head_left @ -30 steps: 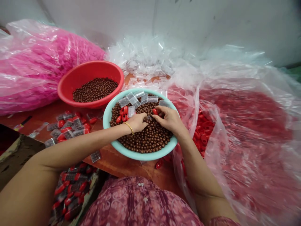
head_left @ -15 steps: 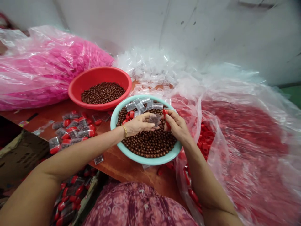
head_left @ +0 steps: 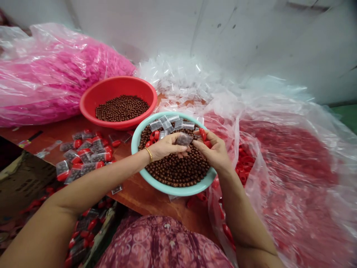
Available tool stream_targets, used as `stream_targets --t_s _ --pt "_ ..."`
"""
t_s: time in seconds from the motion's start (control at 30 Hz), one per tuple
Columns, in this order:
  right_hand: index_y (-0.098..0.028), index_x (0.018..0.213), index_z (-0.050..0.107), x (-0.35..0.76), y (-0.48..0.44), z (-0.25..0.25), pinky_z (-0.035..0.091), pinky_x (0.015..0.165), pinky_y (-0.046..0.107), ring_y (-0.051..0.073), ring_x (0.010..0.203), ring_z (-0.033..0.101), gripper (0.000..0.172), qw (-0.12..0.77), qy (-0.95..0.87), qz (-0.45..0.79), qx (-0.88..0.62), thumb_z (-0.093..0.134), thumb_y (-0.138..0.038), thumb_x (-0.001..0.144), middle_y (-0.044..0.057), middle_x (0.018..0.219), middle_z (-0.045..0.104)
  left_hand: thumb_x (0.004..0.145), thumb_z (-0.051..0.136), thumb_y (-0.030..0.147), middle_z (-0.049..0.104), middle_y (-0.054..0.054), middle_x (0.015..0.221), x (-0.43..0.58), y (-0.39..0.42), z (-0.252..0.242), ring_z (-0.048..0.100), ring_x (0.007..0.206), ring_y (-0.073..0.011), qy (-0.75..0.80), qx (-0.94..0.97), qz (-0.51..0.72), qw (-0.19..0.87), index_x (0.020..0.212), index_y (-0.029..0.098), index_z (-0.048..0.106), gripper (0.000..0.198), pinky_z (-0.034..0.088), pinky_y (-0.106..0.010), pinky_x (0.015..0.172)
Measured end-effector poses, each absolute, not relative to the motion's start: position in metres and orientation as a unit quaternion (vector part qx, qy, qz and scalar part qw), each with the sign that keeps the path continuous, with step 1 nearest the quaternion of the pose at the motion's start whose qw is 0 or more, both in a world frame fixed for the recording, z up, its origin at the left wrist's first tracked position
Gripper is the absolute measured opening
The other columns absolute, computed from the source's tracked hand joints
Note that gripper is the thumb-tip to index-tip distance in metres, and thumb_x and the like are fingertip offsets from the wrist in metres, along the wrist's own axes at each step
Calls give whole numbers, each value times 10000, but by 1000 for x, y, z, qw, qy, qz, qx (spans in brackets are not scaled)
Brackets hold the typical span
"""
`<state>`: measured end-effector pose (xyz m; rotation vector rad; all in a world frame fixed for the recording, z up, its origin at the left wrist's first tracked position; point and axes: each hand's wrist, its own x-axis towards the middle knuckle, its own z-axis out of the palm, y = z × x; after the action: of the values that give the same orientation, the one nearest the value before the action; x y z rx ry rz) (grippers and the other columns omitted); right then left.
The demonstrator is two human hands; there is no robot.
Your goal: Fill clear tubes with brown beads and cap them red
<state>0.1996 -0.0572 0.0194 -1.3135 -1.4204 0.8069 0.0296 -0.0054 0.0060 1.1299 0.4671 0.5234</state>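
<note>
Over a light-blue basin (head_left: 134, 145) of brown beads (head_left: 178, 169), my left hand (head_left: 167, 146) is closed around a small clear plastic container (head_left: 184, 139), which looks dark with beads inside. Close to its right end, my right hand (head_left: 213, 150) pinches a red cap (head_left: 202, 133), with more red showing under its fingers. The fingertips of the right hand come near the container; whether they touch it I cannot tell. On the beads at the back of the basin lie several clear containers (head_left: 166, 124) and several red caps (head_left: 153, 138).
A red basin (head_left: 118, 83) of brown beads stands behind left. Capped containers (head_left: 96, 156) are piled on the table (head_left: 145, 199) to the left; more fill a box below. A pink-filled bag (head_left: 64, 74), a heap of clear plastic pieces (head_left: 173, 72) and a red-filled bag (head_left: 292, 160) surround the basins.
My right hand has turned and shifted slightly right and down, its fingertips now nearer the container's end. The container in my left hand has tilted a little. The view has shifted slightly.
</note>
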Motion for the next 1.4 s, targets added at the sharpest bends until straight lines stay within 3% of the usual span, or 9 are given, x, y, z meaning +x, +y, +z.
stream_targets --t_s 0.23,0.43,0.5,0.63,0.87,1.03,1.2,1.33,1.4 --pt "-224 785 639 196 -54 28 498 581 291 141 592 572 183 463 -639 352 -504 696 -369 690 -12 668 633 685 714 225 626 12 738 30 -5 5 595 618 -74 198 553 208 782 888 133 502 308 465 -187 559" --pt "-236 912 590 194 -51 20 323 350 208 64 377 314 319 520 -495 493 -491 565 -517 763 -77 556 423 671 713 206 642 4 780 28 -4 9 613 650 -77 214 506 233 803 911 144 491 332 480 -203 602" --pt "-230 843 561 196 -48 17 345 352 215 74 395 345 304 530 -450 534 -481 510 -524 782 -70 566 403 664 707 182 641 10 764 29 -4 8 611 640 -75 225 508 241 796 906 145 481 333 484 -209 612" --pt "-230 787 555 202 -45 14 427 464 212 87 524 476 294 569 -457 468 -499 662 -482 679 -47 636 506 674 657 130 638 11 732 31 -5 5 601 594 -73 237 548 209 775 846 137 473 252 481 -218 598" --pt "-223 763 537 203 -46 16 255 328 183 53 323 339 317 610 -447 409 -511 690 -487 677 -101 446 444 686 619 126 644 5 725 30 -5 8 597 562 -72 243 564 191 766 855 133 487 215 463 -212 566" --pt "-238 734 475 190 -49 6 468 482 255 102 419 513 206 645 -463 340 -504 649 -347 713 -72 556 561 670 627 142 647 2 713 29 -6 8 585 550 -70 231 556 185 776 882 133 494 251 452 -209 561" --pt "-227 639 436 190 -60 2 458 545 272 125 544 558 150 569 -589 228 -526 573 -210 698 -14 693 623 645 636 156 624 17 710 27 -5 9 559 543 -64 236 549 209 774 965 137 506 346 455 -212 562" --pt "-225 628 453 196 -67 4 366 471 240 107 449 428 79 424 -728 78 -533 489 -164 663 -38 533 506 612 648 150 578 46 720 28 -7 10 520 526 -46 233 560 223 763 998 154 528 404 437 -186 519" --pt "-214 681 497 196 -69 5 368 478 253 126 454 450 62 357 -754 28 -551 455 -170 681 -22 533 516 610 644 148 559 51 725 30 -7 9 506 521 -43 239 565 231 755 997 156 533 402 427 -178 496"
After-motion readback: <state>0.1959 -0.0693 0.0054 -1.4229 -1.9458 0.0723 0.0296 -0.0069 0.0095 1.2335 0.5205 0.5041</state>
